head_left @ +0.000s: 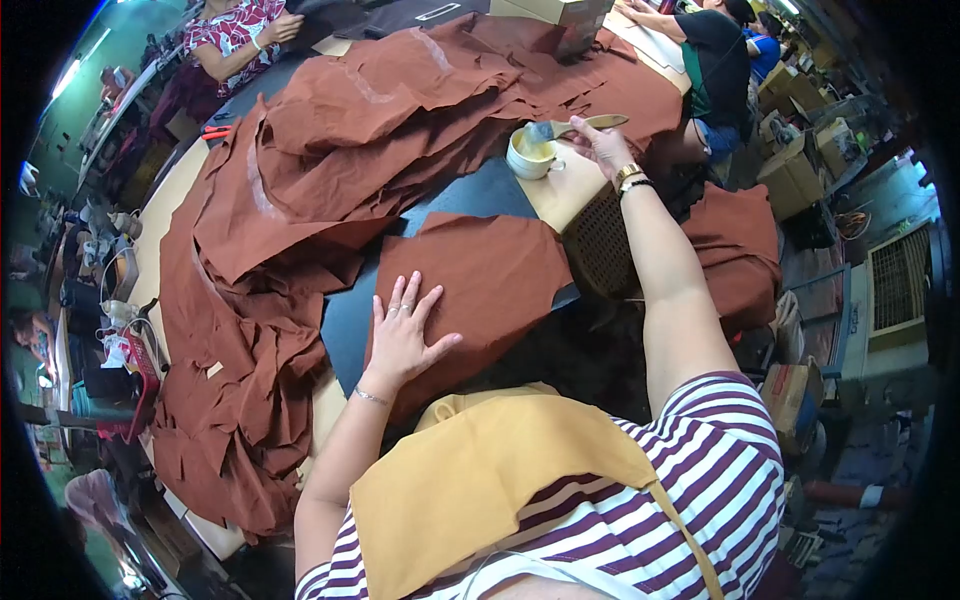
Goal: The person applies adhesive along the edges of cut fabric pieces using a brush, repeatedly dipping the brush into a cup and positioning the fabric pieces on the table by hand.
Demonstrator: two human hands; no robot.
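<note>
My left hand (408,330) lies flat with spread fingers on a cut piece of rust-brown fabric (490,265). That piece rests on a dark board (465,197) on the table. My right hand (600,148) grips a flat brush (603,121) by its wooden handle. The brush's bristle end is over a white cup (530,165) holding something pale and creamy, perhaps glue. Whether the bristles touch the contents, I cannot tell. The cup stands on a tan surface (567,190) beside the board.
A large heap of rust-brown fabric (330,150) covers the table's left and far side. More fabric (735,250) hangs at right, near a perforated brown crate (600,245). Red-handled scissors (216,131) lie at far left. Co-workers sit across the table, and a cardboard box (550,12) stands there.
</note>
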